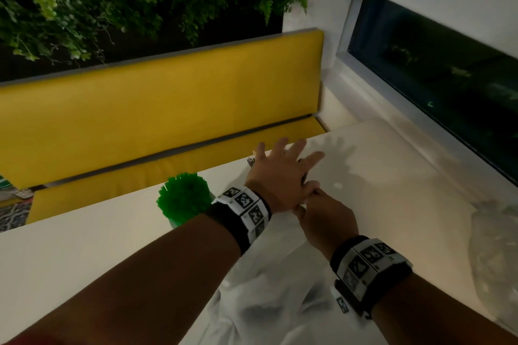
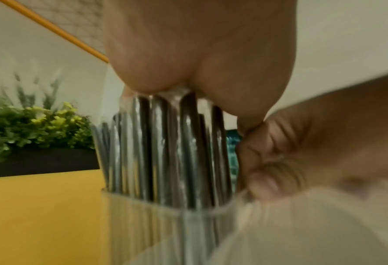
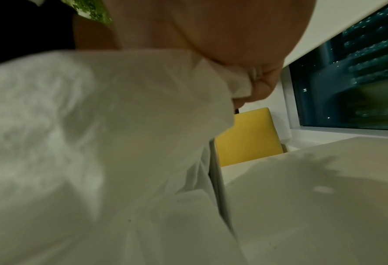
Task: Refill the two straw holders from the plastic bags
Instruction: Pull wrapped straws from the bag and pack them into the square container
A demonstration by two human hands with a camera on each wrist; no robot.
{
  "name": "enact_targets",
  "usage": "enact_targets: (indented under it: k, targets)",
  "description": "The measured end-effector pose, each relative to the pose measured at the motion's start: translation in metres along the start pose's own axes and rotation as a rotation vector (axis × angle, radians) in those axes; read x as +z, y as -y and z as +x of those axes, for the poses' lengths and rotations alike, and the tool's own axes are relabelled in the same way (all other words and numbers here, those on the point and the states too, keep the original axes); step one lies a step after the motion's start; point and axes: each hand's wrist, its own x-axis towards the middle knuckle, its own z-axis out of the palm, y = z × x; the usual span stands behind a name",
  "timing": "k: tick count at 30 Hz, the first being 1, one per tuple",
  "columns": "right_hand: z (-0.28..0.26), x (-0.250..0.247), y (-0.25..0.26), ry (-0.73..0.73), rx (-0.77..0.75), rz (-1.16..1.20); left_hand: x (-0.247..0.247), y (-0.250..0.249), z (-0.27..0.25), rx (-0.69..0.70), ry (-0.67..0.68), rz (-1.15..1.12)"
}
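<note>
Left hand (image 1: 280,173) fingers splayed, hiding straws (image 2: 165,152); right hand (image 1: 325,218) pinching bag (image 1: 269,288).

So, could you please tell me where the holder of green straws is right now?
In the head view, the holder of green straws stands on the white table near its far edge, just left of the left hand's wrist, in front of the yellow bench.

**No readable text**

No words, brands or numbers legible in any view. Only markings: black-and-white square code tags on the wristbands (image 1: 246,206) behind the fingers of both hands, second band (image 1: 367,263); patterns, not text. Small tag below the right band too blurred to read.
</note>
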Motion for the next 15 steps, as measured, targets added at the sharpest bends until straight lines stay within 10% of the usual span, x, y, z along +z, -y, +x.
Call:
enact_targets:
  k: [6,11,15]
  targets:
    - [0.001,0.001,0.001,0.063,0.03,-0.056,-0.009,0.01,-0.007,-0.045,0.085,-0.051]
    - [-0.023,-0.005,0.001,0.051,0.071,0.099,-0.01,-0.019,-0.095,0.119,-0.458,-0.489]
    - [-0.071,-0.006,0.002,0.055,0.174,0.194,0.048,-0.04,-0.163,-0.054,0.021,-0.685]
